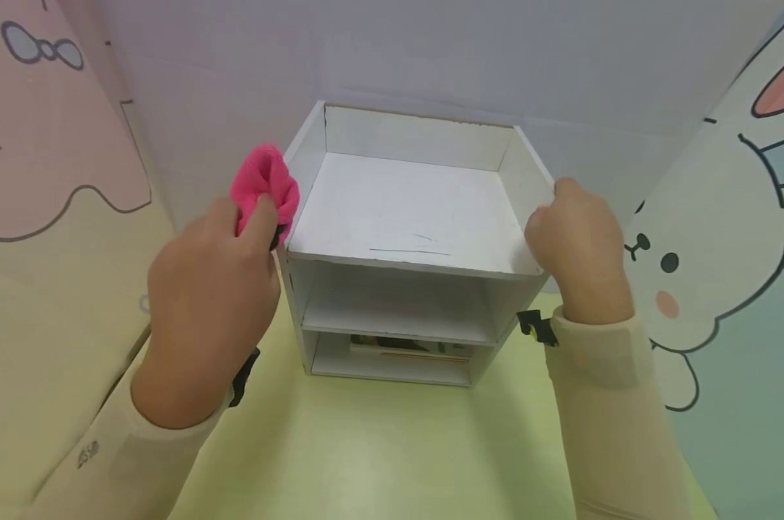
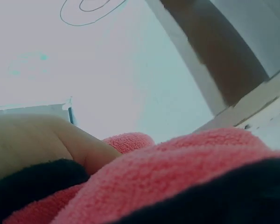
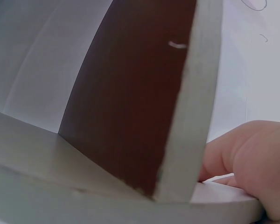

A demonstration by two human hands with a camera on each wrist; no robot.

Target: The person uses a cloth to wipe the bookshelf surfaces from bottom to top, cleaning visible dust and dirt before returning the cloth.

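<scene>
A white shelf unit (image 1: pixel 405 206) with an open top and two compartments below stands in the middle of the head view. My left hand (image 1: pixel 213 282) pinches a bunched pink cloth (image 1: pixel 268 173) beside the shelf's left side panel. The fluffy cloth (image 2: pixel 191 163) fills the bottom of the left wrist view and shows a dark part. My right hand (image 1: pixel 577 231) grips the shelf's right side panel (image 1: pixel 525 177) near its front. In the right wrist view, that hand's fingers (image 3: pixel 224 158) lie against the board, partly hidden behind its edge (image 3: pixel 191 102).
The shelf stands on a yellow-green table (image 1: pixel 379 440). Flat items, perhaps books (image 1: pixel 411 348), lie in its lowest compartment. A pale wall (image 1: pixel 431 58) rises behind. Cartoon-printed panels flank both sides, a pink figure (image 1: pixel 41 137) left and a white rabbit (image 1: pixel 710 274) right.
</scene>
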